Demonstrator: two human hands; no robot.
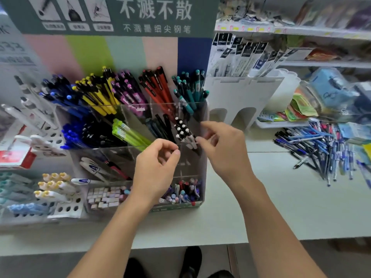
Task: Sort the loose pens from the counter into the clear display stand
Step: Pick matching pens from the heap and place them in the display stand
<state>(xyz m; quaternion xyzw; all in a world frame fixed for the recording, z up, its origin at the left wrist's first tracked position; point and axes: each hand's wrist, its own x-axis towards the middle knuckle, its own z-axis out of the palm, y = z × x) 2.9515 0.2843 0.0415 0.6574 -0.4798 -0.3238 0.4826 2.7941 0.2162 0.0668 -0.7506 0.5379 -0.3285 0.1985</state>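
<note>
Pens [325, 149], the loose ones, lie heaped on the counter [271, 197] well to the right of the clear display stand [202, 149], probably because sorting goes by type: its compartments hold colour-grouped bunches standing tilted. Head view: both forearms reach forward; the right hand [222, 145] pinches at the white-tipped black pens [183, 131] in the stand's right middle compartment. The left hand [156, 169] hovers at the front wall, fingers curled with thumb near forefinger, apparently holding nothing.

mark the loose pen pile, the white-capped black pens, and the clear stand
loose pen pile [321, 149], head view, middle of the heap on the counter
white-capped black pens [183, 131], head view, the cluster of white caps
clear display stand [188, 165], head view, front wall of a bare compartment
</note>
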